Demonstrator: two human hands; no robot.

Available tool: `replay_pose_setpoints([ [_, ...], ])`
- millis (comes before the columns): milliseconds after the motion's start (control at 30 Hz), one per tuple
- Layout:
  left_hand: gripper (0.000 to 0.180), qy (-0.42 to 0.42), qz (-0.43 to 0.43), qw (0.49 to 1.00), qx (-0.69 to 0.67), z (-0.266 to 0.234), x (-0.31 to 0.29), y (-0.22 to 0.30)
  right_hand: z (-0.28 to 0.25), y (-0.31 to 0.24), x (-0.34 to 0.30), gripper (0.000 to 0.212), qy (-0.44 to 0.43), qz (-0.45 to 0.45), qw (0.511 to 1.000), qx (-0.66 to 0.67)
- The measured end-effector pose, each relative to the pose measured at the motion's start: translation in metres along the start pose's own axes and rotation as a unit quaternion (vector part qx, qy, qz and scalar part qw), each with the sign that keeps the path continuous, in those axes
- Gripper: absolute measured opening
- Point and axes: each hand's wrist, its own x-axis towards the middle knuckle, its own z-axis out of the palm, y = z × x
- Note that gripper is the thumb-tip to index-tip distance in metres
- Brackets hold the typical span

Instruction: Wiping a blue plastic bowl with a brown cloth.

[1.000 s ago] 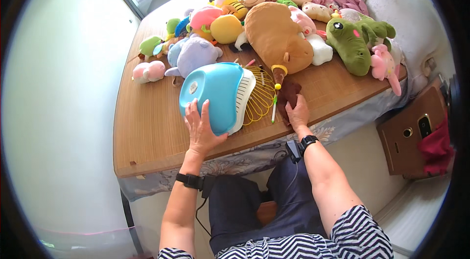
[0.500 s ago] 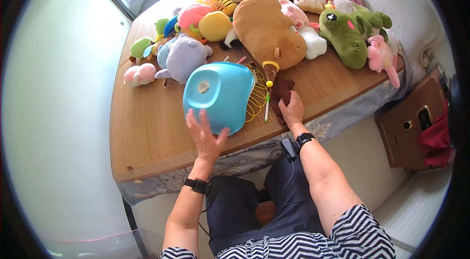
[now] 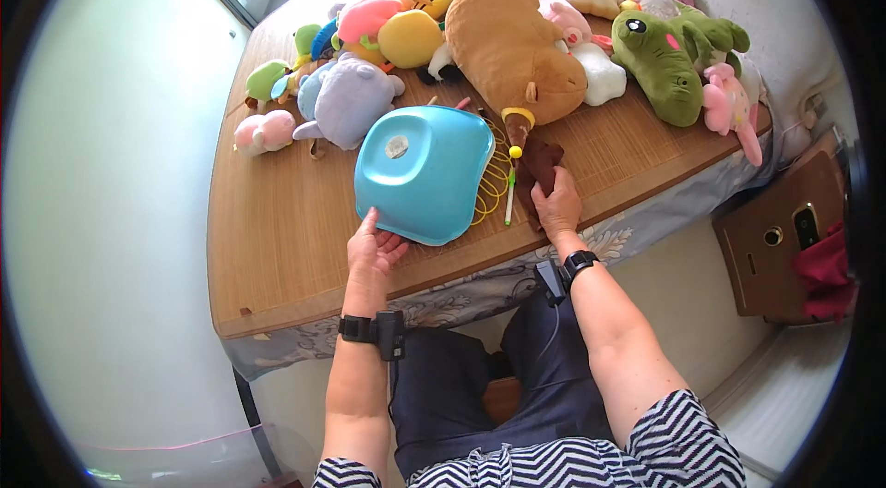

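Basin (image 3: 420, 197) — toys (image 3: 355, 105) behind, marker (image 3: 509, 196) right

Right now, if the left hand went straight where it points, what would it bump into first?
Most likely the blue plastic basin; the left hand seems to touch its near rim with the thumb, though depth there is unclear.
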Motion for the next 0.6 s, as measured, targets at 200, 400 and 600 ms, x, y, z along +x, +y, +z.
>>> replay_pose_setpoints([
  [200,0.06,-0.054,-0.056,0.993,-0.093,0.008,-0.005,-0.006,0.0,0.002,0.0,0.043,-0.011,0.001,1.0,-0.008],
  [400,0.039,-0.127,-0.062,0.977,-0.163,0.005,0.006,-0.02,0.002,-0.001,-0.001,0.044,-0.008,0.0,1.0,-0.007],
  [600,0.027,-0.191,-0.03,0.967,-0.167,0.022,-0.003,-0.024,-0.002,-0.002,-0.002,0.038,0.019,-0.025,0.999,-0.02],
])
